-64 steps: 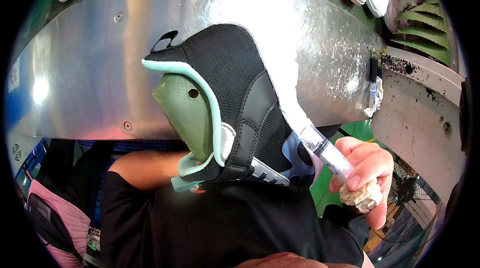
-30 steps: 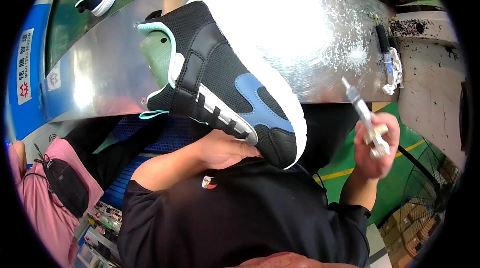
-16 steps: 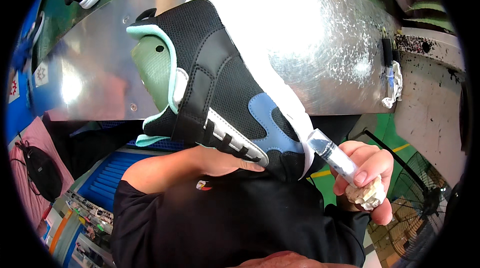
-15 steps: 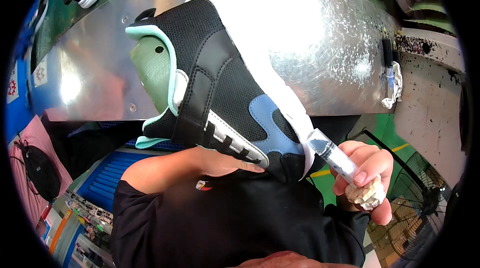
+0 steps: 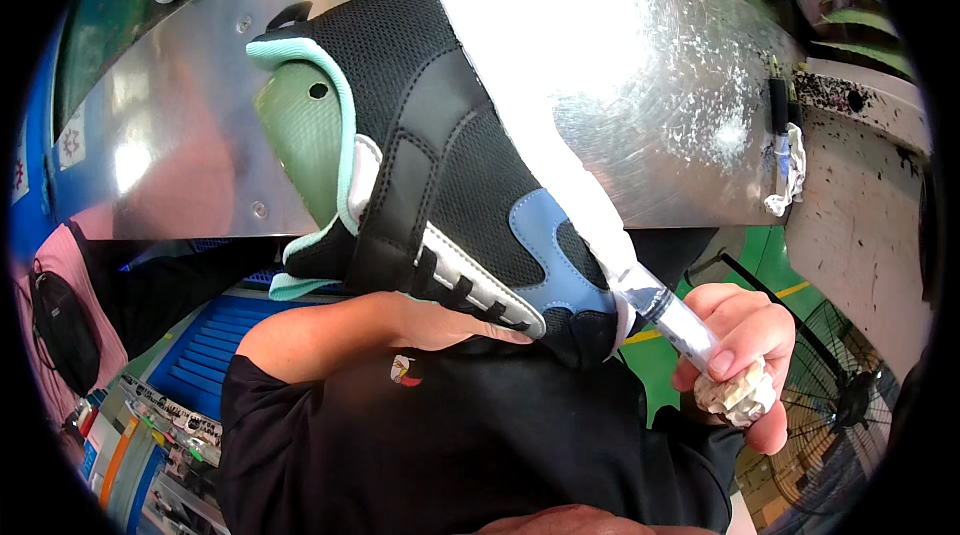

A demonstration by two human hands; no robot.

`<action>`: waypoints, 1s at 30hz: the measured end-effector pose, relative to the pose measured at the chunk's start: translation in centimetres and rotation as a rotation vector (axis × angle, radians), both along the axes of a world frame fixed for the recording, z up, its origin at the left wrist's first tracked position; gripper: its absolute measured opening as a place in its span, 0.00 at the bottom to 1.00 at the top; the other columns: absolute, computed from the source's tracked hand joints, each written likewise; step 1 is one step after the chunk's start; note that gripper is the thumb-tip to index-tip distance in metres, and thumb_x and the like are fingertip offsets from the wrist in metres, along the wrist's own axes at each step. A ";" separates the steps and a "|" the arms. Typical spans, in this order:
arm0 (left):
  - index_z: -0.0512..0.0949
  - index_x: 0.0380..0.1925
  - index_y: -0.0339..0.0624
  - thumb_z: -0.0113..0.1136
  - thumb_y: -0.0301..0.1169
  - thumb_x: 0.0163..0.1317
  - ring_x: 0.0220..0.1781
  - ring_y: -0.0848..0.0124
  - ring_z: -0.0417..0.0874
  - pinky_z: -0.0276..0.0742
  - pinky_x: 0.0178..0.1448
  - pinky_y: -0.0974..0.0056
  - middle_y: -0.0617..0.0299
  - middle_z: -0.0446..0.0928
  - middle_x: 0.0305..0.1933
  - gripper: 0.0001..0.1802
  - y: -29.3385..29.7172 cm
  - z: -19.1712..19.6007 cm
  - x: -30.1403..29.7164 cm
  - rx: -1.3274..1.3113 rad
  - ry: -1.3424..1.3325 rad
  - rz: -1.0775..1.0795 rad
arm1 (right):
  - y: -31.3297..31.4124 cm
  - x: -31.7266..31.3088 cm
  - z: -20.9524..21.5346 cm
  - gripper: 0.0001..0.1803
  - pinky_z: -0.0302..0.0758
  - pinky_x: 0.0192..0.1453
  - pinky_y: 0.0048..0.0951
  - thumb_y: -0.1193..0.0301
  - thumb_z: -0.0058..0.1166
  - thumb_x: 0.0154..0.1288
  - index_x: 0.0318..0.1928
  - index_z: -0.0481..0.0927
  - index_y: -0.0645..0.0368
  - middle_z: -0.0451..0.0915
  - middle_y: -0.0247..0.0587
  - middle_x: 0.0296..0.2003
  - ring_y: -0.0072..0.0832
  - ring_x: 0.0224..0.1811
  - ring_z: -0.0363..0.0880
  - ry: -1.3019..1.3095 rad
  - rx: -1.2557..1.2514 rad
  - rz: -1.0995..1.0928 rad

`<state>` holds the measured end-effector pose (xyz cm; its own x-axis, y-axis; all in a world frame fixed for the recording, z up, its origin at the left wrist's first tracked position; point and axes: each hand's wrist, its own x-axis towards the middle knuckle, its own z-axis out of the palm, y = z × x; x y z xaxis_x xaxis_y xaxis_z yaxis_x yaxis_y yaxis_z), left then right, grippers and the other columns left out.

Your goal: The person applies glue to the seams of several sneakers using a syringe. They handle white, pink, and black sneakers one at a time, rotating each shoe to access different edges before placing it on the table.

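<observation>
Metal-topped table [image 5: 680, 150], largest of the parts, spreads beyond both hands. Black shoe [image 5: 450, 160], with blue and silver panels and mint trim, is held tilted in front of the table's near edge, directly over the left hand, toe pointing toward the right hand. Olive-green last [image 5: 303, 140] fills the shoe's collar, beyond and to the left of the left hand. White sole [image 5: 600, 215] faces away from the left hand and runs down toward the right. Right hand [image 5: 745, 340] is wrapped narrowly about a syringe, thumb on the barrel. Left hand [image 5: 455, 325] holds the shoe from the lace side; most of its fingers are hidden. Clear syringe [image 5: 682, 327] slants from the right hand to the sole edge near the toe; whether its tip actually touches cannot be made out. Crumpled pale wad [image 5: 738, 393], smallest, is bunched in the right hand behind the barrel.

Likely faults: should the syringe hold fluid, too hard a push could flood the seam and stain the mesh; a slip of the one-handed left hold could swing the toe against the tip; a loose wad could smear the blue panel.
</observation>
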<state>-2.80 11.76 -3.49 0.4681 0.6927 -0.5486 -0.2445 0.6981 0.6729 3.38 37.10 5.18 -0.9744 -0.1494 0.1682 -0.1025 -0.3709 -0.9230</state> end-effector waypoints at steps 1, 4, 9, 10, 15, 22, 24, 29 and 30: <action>0.67 0.62 0.50 0.44 0.33 0.67 0.65 0.63 0.66 0.59 0.68 0.63 0.58 0.68 0.63 0.22 0.0 0.4 -0.3 0.008 0.062 -0.018 | 0.2 -0.1 -0.2 0.37 0.61 0.20 0.26 0.40 0.62 0.49 0.39 0.79 0.66 0.80 0.40 0.23 0.26 0.15 0.69 0.026 -0.005 0.013; 0.69 0.61 0.50 0.45 0.31 0.66 0.64 0.63 0.68 0.60 0.67 0.63 0.58 0.70 0.62 0.22 -0.9 2.5 -1.1 0.001 0.241 0.072 | 0.7 0.5 0.8 0.35 0.62 0.21 0.25 0.39 0.61 0.49 0.38 0.77 0.62 0.79 0.38 0.22 0.25 0.18 0.69 0.027 -0.016 -0.092; 0.61 0.59 0.30 0.68 0.27 0.42 0.55 0.64 0.76 0.70 0.61 0.59 0.53 0.74 0.54 0.42 -7.2 6.1 0.1 -0.099 -0.165 1.600 | 3.0 2.0 -1.6 0.38 0.58 0.26 0.22 0.41 0.63 0.48 0.44 0.70 0.62 0.71 0.35 0.28 0.22 0.25 0.65 -0.035 -0.024 -0.459; 0.60 0.59 0.28 0.68 0.29 0.43 0.55 0.63 0.76 0.70 0.62 0.57 0.50 0.73 0.55 0.42 -8.5 6.8 -1.4 -0.003 -0.033 1.608 | 3.6 2.4 -2.6 0.42 0.61 0.26 0.22 0.39 0.64 0.45 0.45 0.69 0.66 0.69 0.35 0.27 0.23 0.25 0.66 -0.084 0.043 -0.548; 0.67 0.54 0.27 0.58 0.32 0.55 0.53 0.61 0.77 0.70 0.61 0.58 0.48 0.75 0.51 0.28 -12.5 6.1 -10.2 0.277 0.558 1.695 | 4.1 3.4 -5.8 0.45 0.76 0.43 0.24 0.46 0.68 0.46 0.53 0.68 0.69 0.75 0.40 0.39 0.23 0.38 0.76 -0.228 0.268 -0.597; 0.74 0.48 0.34 0.55 0.32 0.59 0.51 0.60 0.79 0.74 0.58 0.54 0.52 0.78 0.48 0.18 -7.6 3.3 -16.5 0.535 0.031 1.832 | 4.6 3.9 -6.3 0.41 0.70 0.43 0.23 0.49 0.68 0.48 0.53 0.70 0.68 0.71 0.39 0.44 0.23 0.38 0.72 -0.180 0.587 -0.612; 0.74 0.48 0.34 0.55 0.32 0.59 0.49 0.60 0.80 0.76 0.57 0.53 0.52 0.79 0.47 0.18 -7.1 3.1 -16.9 0.522 0.053 1.830 | 4.7 3.9 -6.1 0.41 0.70 0.43 0.22 0.49 0.68 0.48 0.53 0.70 0.68 0.72 0.39 0.43 0.23 0.38 0.72 -0.190 0.586 -0.629; 0.74 0.49 0.33 0.55 0.32 0.58 0.51 0.58 0.79 0.74 0.59 0.52 0.51 0.78 0.48 0.19 -7.1 2.2 -16.8 0.511 -0.009 1.852 | 4.6 4.4 -5.8 0.40 0.71 0.41 0.21 0.48 0.69 0.46 0.50 0.72 0.69 0.73 0.38 0.38 0.22 0.36 0.72 -0.183 0.593 -0.629; 0.74 0.49 0.33 0.55 0.32 0.58 0.51 0.58 0.79 0.74 0.59 0.52 0.51 0.78 0.49 0.20 -6.9 2.2 -16.7 0.506 -0.018 1.885 | 4.4 4.3 -5.8 0.40 0.71 0.40 0.21 0.48 0.68 0.46 0.49 0.72 0.69 0.73 0.38 0.37 0.22 0.36 0.73 -0.207 0.587 -0.640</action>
<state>-19.48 4.84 -1.28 -0.9380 0.2995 -0.1747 -0.3344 -0.6483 0.6840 7.68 41.53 -0.66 -0.9029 0.4272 0.0476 0.0617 0.2384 -0.9692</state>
